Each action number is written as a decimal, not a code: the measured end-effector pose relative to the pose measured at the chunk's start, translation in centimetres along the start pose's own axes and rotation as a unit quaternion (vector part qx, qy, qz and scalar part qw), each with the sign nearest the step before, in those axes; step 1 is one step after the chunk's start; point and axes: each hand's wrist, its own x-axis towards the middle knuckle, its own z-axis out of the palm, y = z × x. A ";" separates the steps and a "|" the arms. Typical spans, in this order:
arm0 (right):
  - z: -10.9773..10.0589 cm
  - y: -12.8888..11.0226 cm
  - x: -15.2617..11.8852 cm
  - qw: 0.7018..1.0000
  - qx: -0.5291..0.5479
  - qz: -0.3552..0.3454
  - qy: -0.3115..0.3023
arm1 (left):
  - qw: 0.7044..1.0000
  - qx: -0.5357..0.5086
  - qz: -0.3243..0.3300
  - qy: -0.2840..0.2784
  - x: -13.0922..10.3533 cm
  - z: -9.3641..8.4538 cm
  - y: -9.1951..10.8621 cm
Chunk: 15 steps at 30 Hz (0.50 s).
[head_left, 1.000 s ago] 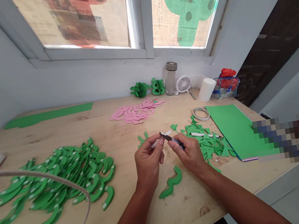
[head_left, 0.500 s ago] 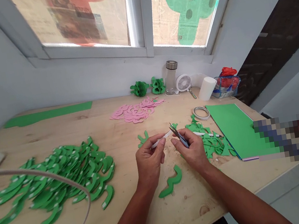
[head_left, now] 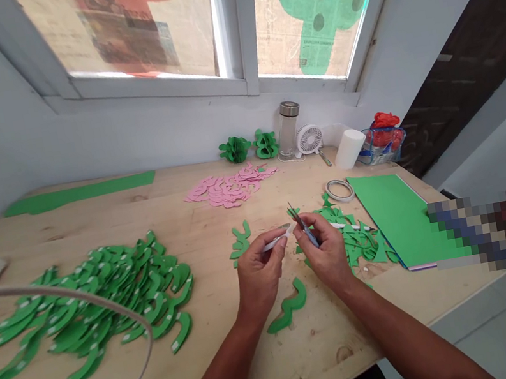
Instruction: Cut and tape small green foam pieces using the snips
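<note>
Scissors (head_left: 302, 225) are gripped by the right hand (head_left: 326, 250), just beside a white strip (head_left: 270, 245) pinched by the left hand (head_left: 259, 271).

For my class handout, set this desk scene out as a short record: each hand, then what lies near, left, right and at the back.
Left hand: pinching a narrow white strip
Right hand: holding scissors, blades pointing away from the person
Near: one wavy green piece, lying flat
Left: heap of curved green pieces with small white patches
Right: loose green scraps, a tape roll, large green sheet
Back: pink cutouts, clear bottle, white fan
</note>
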 end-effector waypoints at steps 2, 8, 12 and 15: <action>0.1 -0.1 -0.1 1.000 0.008 0.005 -0.018 | 1.000 0.002 0.000 0.000 0.0 0.0 0.0; 0.3 -0.1 -0.1 1.000 0.011 -0.001 -0.027 | 1.000 0.000 0.002 -0.007 -0.1 0.0 0.2; 0.2 0.1 0.1 1.000 0.015 0.004 -0.025 | 0.999 0.018 0.007 -0.026 -0.1 -0.1 0.1; 0.0 0.1 0.1 0.999 0.010 0.010 -0.029 | 0.998 0.036 0.016 -0.045 0.0 -0.2 -0.2</action>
